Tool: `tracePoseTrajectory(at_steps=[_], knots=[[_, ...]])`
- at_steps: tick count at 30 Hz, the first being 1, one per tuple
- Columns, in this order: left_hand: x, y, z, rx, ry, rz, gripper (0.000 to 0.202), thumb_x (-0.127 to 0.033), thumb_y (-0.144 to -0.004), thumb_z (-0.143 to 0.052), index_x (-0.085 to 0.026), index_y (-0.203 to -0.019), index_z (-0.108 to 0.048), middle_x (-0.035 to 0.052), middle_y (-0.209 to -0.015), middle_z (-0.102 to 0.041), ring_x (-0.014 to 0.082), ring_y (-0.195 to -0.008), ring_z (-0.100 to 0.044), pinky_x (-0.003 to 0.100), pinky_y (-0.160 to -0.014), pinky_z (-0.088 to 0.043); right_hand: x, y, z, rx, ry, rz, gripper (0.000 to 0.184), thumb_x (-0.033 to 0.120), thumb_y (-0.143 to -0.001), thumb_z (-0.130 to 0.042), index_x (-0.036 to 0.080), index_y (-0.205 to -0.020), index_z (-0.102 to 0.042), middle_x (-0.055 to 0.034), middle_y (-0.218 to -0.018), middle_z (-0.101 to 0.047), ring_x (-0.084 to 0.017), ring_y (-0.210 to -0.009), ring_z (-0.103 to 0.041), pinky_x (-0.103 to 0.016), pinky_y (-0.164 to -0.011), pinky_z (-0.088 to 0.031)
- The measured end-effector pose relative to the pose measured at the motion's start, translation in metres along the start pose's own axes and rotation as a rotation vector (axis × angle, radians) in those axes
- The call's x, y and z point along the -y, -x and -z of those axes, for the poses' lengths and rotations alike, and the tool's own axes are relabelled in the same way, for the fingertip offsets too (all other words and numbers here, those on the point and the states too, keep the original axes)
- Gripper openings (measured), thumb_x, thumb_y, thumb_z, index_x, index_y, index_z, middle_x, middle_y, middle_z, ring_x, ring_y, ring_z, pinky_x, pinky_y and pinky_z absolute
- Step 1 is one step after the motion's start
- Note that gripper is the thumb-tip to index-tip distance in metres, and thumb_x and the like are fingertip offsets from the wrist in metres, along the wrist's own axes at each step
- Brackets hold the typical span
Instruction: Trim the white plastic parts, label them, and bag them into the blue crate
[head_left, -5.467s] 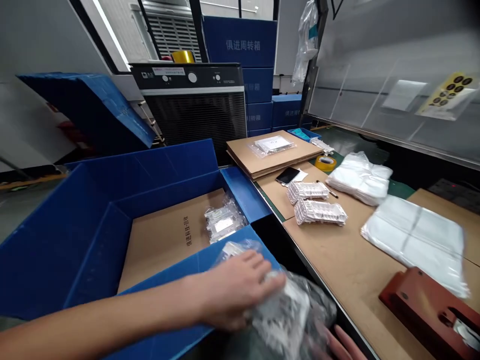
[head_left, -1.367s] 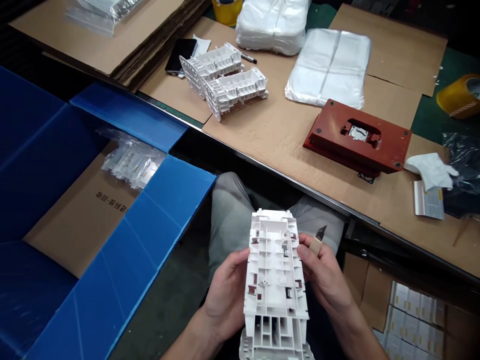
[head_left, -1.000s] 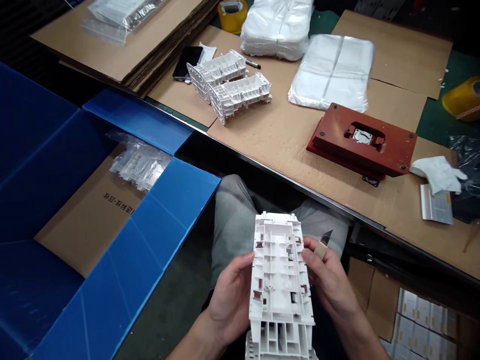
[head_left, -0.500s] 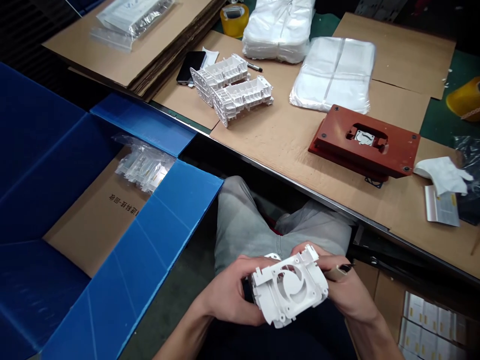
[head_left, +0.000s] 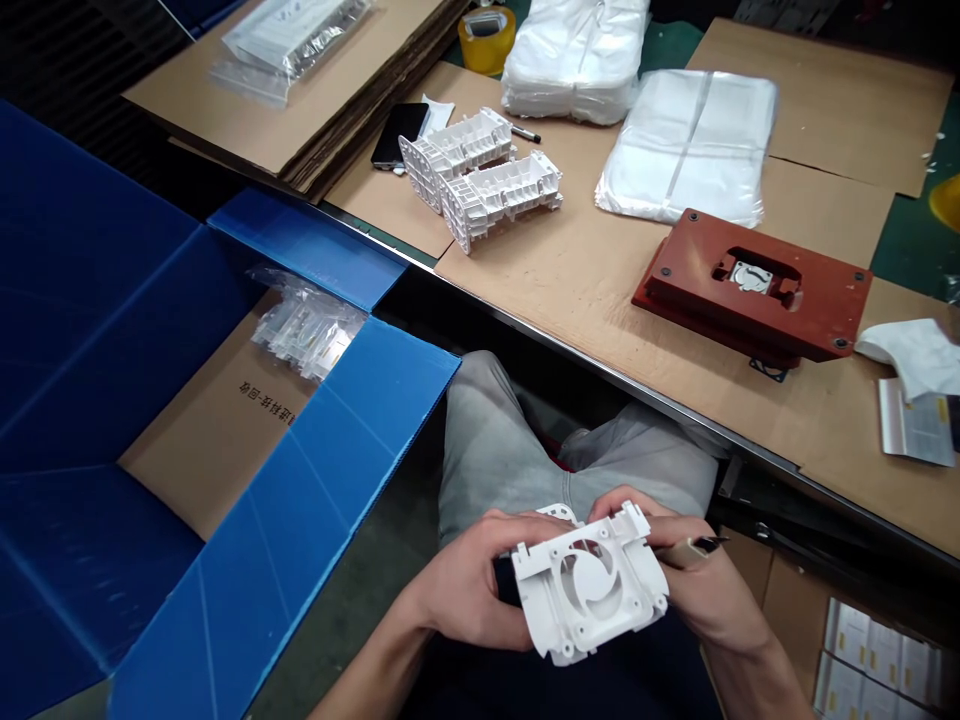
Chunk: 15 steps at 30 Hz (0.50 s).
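Over my lap I hold a white moulded plastic housing [head_left: 589, 590], turned so its square end with a round fan-like opening faces me. My left hand [head_left: 469, 585] grips its left side with curled fingers. My right hand [head_left: 694, 590] clasps its right side and also pinches a small craft knife [head_left: 694, 547], whose blade points right. Two more white housings [head_left: 480, 180] lie side by side on the cardboard-covered table [head_left: 600, 290].
A big blue corrugated bin [head_left: 150, 420] stands at my left with a bagged part [head_left: 307, 325] on its cardboard floor. On the table are a red-brown fixture [head_left: 754, 290], stacked plastic bags [head_left: 694, 145], a phone [head_left: 400, 133], a tape roll [head_left: 486, 26] and cardboard sheets [head_left: 300, 100].
I took a bagged part near the bin, then held a bare housing lengthwise; in the last second I tipped it so its fan-opening end faces me. My head view shifted slightly.
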<state>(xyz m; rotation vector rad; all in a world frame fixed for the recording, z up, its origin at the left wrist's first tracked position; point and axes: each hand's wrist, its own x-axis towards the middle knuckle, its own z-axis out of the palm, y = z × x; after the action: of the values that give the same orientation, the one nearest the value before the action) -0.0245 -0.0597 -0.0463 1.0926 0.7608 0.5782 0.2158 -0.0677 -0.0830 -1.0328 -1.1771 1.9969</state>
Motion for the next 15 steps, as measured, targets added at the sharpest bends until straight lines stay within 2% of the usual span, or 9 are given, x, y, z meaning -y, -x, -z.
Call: tracePoseTrajectory(at_steps=[6,15], knots=[[0.0052,0.0032,-0.0001,-0.007,-0.017,0.010,0.043,-0.016,-0.072,-0.070,-0.017,-0.115,-0.072,0.0130,-0.109,-0.073,0.0331,-0.101,-0.067,0.042,-0.093,-0.048,-0.0071,0.0036,0.0003,-0.015,-0.038,-0.040,0.011,0.025,-0.088,-0.069,0.025,-0.082,-0.078,-0.0061,-0.103,-0.058,-0.021,-0.086,-0.057,-0.030,-0.072,-0.047],[0.0047,0.0074,0.0003,-0.013,-0.051,0.043,0.035,-0.016,-0.073,-0.071,-0.020,-0.108,-0.073,0.0080,-0.099,-0.072,0.0286,-0.090,-0.065,0.039,-0.087,-0.048,-0.0065,0.0032,-0.0018,-0.024,-0.083,-0.051,0.006,0.022,-0.084,-0.073,0.023,-0.081,-0.079,-0.0067,-0.100,-0.059,-0.021,-0.083,-0.057,-0.031,-0.071,-0.047]])
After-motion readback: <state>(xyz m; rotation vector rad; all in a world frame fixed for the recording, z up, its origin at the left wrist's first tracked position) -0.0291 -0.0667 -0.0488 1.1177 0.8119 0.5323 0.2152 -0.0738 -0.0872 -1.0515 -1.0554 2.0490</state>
